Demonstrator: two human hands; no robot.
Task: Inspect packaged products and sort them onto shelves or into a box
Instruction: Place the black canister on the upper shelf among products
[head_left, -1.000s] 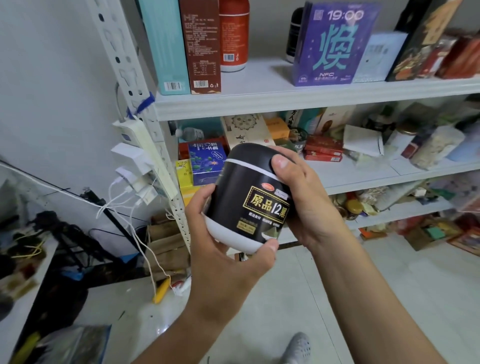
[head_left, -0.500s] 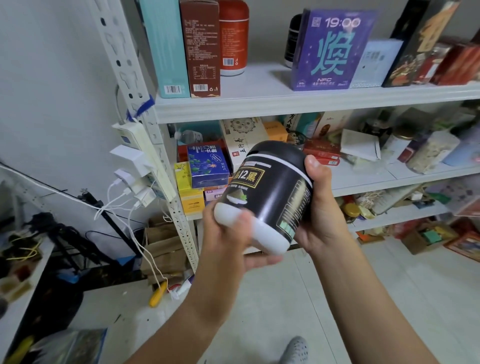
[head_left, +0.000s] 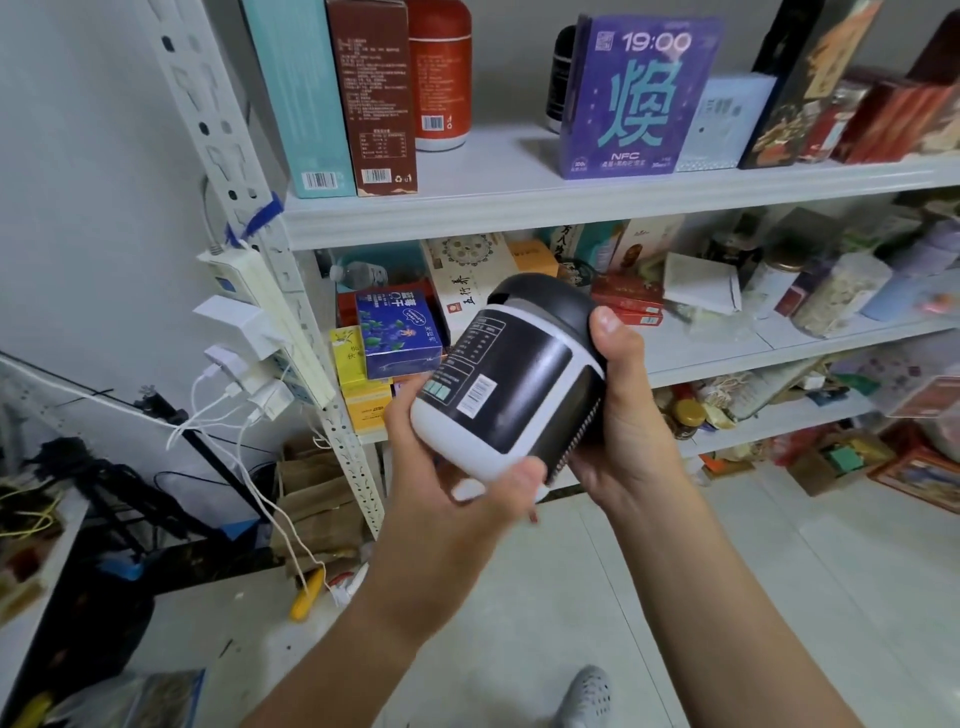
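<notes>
A black jar (head_left: 519, 379) with a white base and a dark lid is held tilted in front of the white shelves (head_left: 519, 213). Its back label with a table and a barcode faces me. My left hand (head_left: 447, 493) grips the white bottom from below, thumb across the rim. My right hand (head_left: 618, 415) holds the jar's right side, thumb up near the lid. The front label is turned out of sight.
The top shelf carries a teal box (head_left: 306, 98), a brown box (head_left: 379, 93), a red canister (head_left: 441, 78) and a purple box (head_left: 634, 98). Lower shelves are crowded with boxes and jars. A power strip (head_left: 260, 322) with chargers hangs on the upright. Cardboard lies on the floor.
The jar has been rotated in both hands: the front label with gold characters turned away to the left, and the back label with the barcode now faces me.
</notes>
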